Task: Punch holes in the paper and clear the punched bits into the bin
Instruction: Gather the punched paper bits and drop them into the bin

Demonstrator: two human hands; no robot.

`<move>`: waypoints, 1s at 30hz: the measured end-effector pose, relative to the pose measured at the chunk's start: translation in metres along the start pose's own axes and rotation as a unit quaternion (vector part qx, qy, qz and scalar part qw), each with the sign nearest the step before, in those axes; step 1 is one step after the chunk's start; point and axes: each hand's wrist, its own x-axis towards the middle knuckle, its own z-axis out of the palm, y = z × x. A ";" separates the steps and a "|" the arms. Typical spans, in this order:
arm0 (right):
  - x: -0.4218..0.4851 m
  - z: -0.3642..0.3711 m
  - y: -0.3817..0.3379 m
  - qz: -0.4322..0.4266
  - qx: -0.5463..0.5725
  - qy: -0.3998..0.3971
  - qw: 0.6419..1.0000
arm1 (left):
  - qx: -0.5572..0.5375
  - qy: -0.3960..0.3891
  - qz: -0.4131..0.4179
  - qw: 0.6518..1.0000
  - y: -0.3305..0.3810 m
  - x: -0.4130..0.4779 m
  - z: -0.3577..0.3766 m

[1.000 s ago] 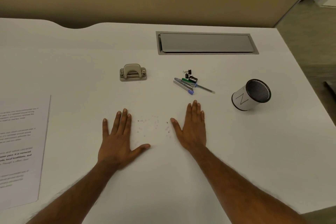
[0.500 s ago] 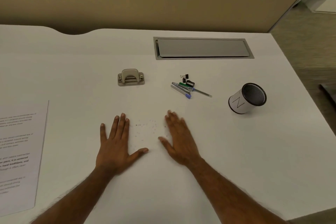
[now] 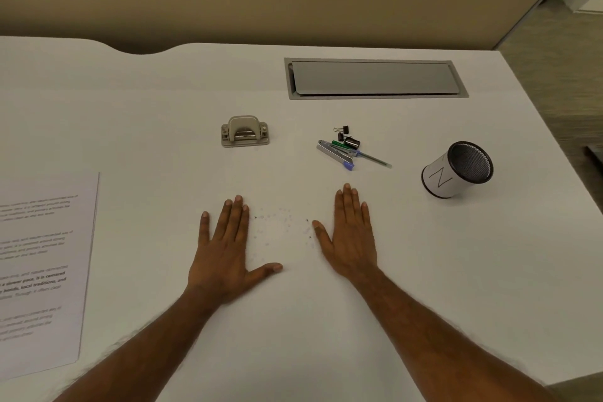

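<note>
Right hand (image 3: 350,232) back out right of the punched bits (image 3: 280,228), flat, open, empty like left hand (image 3: 228,248).

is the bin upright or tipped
Tipped: the bin leans with its mesh mouth facing toward the camera, its base edge on the desk.

I saw a printed paper (image 3: 42,271) lying flat at the desk's left edge, a grey punch (image 3: 245,131) upright farther back, tiny bits (image 3: 280,228) scattered mid-desk, and a labelled mesh bin (image 3: 456,170) tilted at the right.
</note>
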 end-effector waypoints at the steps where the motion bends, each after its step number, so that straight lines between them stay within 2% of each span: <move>1: 0.004 0.000 -0.002 -0.009 -0.001 -0.006 1.000 | -0.001 -0.001 0.008 1.000 0.002 0.000 0.000; 15: 0.006 -0.010 0.010 -0.153 0.019 -0.044 0.987 | -0.025 0.015 0.036 0.999 0.006 -0.003 0.000; 24: -0.008 -0.015 0.005 -0.324 0.067 -0.078 0.940 | -0.027 0.006 0.091 0.995 0.005 -0.003 -0.003; 26: -0.007 -0.015 0.008 -0.305 0.074 -0.043 0.948 | -0.023 0.009 0.109 0.994 0.005 -0.003 -0.003; 28: -0.003 -0.015 0.011 -0.220 0.050 0.009 0.974 | -0.024 0.019 0.103 0.994 0.005 -0.005 -0.002; 30: 0.005 -0.015 0.011 -0.116 0.004 0.009 0.993 | -0.024 0.027 0.068 0.997 0.004 -0.010 -0.001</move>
